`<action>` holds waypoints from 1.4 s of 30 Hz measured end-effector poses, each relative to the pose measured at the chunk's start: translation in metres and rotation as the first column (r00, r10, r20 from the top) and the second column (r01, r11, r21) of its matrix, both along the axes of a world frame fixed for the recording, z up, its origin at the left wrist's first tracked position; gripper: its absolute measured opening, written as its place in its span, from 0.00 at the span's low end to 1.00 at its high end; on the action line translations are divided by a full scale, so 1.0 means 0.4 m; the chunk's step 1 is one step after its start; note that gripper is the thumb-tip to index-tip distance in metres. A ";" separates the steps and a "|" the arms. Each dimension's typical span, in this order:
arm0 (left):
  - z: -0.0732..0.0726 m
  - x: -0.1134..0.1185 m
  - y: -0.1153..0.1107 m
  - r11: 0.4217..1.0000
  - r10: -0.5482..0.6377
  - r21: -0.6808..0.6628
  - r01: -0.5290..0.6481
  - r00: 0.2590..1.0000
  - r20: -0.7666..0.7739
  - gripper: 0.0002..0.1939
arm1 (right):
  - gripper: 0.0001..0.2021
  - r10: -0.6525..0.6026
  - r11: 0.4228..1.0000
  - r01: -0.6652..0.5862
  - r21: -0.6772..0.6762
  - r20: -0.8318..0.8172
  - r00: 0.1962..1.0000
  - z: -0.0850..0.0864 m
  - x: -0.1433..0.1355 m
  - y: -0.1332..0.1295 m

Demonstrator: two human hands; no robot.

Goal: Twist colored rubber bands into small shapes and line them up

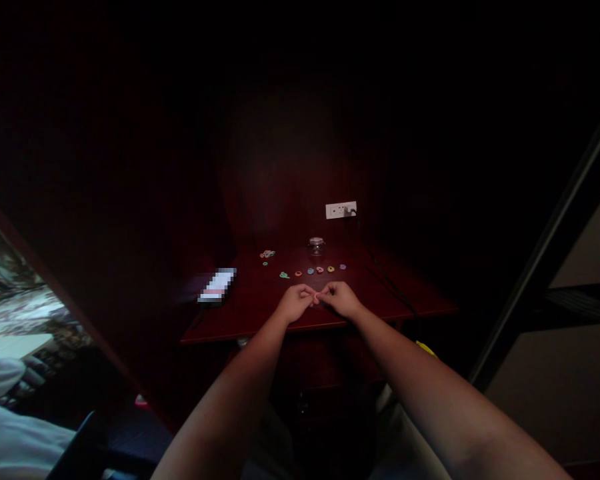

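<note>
My left hand (297, 301) and my right hand (341, 298) meet just above the front part of the dark red desk (260, 327). Their fingertips pinch a small pinkish-red hair tie (317, 297) between them, partly hidden by the fingers. Beyond them runs a row of small coloured hair ties: green (284, 275), orange-red (299, 274), blue (311, 271), pink (320, 271), yellow (331, 269) and purple (343, 267). Farther left lies a mixed pile of hair ties (267, 254), with a single green one (265, 263) in front of it.
A clear lidded jar (317, 247) stands at the back of the desk. At the left a lit phone (217, 287) is tilted up. A black cable (387, 283) runs from the wall socket (341, 211) across the right side. Something yellow (426, 348) shows below the desk edge.
</note>
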State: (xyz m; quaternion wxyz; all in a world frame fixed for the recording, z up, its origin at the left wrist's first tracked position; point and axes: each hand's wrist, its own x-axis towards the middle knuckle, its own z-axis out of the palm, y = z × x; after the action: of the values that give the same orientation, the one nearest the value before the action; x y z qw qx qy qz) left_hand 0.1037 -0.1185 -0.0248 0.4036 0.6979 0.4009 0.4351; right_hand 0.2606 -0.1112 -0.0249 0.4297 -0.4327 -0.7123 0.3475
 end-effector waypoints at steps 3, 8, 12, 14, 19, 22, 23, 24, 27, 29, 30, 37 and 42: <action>0.001 0.001 0.000 1.000 0.003 0.003 -0.002 1.000 -0.021 0.09 | 0.09 0.001 0.999 -0.002 0.033 0.006 1.000 -0.003 -0.003 0.003; -0.004 0.000 0.002 1.000 0.012 -0.001 -0.012 0.997 -0.070 0.09 | 0.08 0.008 0.997 -0.009 0.082 0.015 1.000 -0.008 -0.003 0.008; -0.011 -0.001 0.005 1.000 0.013 0.028 -0.010 0.995 -0.098 0.10 | 0.07 0.012 0.996 -0.012 0.086 0.002 1.000 -0.011 -0.003 0.009; -0.012 -0.001 0.006 1.000 0.016 0.028 -0.013 0.996 -0.091 0.10 | 0.07 0.009 0.996 -0.009 0.094 -0.006 1.000 -0.012 -0.003 0.010; -0.011 0.000 0.006 0.998 0.050 0.044 -0.045 0.994 -0.102 0.09 | 0.07 0.043 0.996 -0.041 0.076 -0.025 0.999 -0.012 -0.004 0.014; -0.013 -0.001 0.010 0.993 0.096 0.070 -0.090 0.992 -0.084 0.09 | 0.07 0.074 0.997 -0.071 0.044 -0.060 0.995 -0.008 -0.005 0.010; -0.014 -0.001 0.012 0.992 0.103 0.077 -0.097 0.992 -0.074 0.09 | 0.06 0.081 0.996 -0.079 0.038 -0.069 0.994 -0.006 -0.005 0.007; -0.016 -0.002 0.014 0.992 0.104 0.084 -0.098 0.992 -0.066 0.09 | 0.06 0.087 0.996 -0.084 0.034 -0.075 0.993 -0.004 -0.005 0.005; -0.022 -0.003 0.019 0.990 0.105 0.100 -0.099 0.993 -0.055 0.10 | 0.05 0.077 0.997 -0.074 0.038 -0.072 0.994 0.002 -0.003 -0.002; -0.025 -0.003 0.020 0.990 0.109 0.100 -0.104 0.993 -0.052 0.10 | 0.04 0.063 0.997 -0.060 0.050 -0.061 0.996 0.003 -0.002 -0.002; -0.025 -0.002 0.020 0.990 0.112 0.095 -0.107 0.992 -0.050 0.11 | 0.04 0.056 0.997 -0.053 0.056 -0.057 0.997 0.001 -0.001 -0.001; -0.014 0.005 0.008 0.992 0.124 0.031 -0.123 0.991 -0.056 0.07 | 0.05 0.059 0.997 -0.056 0.061 -0.047 0.997 -0.026 -0.005 0.022; -0.009 0.006 0.001 0.992 0.124 0.024 -0.122 0.990 -0.069 0.04 | 0.04 0.064 0.995 -0.062 0.079 -0.012 0.998 -0.033 -0.004 0.031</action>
State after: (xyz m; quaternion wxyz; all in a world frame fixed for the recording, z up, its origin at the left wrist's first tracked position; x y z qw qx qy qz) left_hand 0.1060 -0.1180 -0.0284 0.3547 0.6907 0.4526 0.4384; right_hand 0.2592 -0.0987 -0.0381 0.4402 -0.3903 -0.7356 0.3358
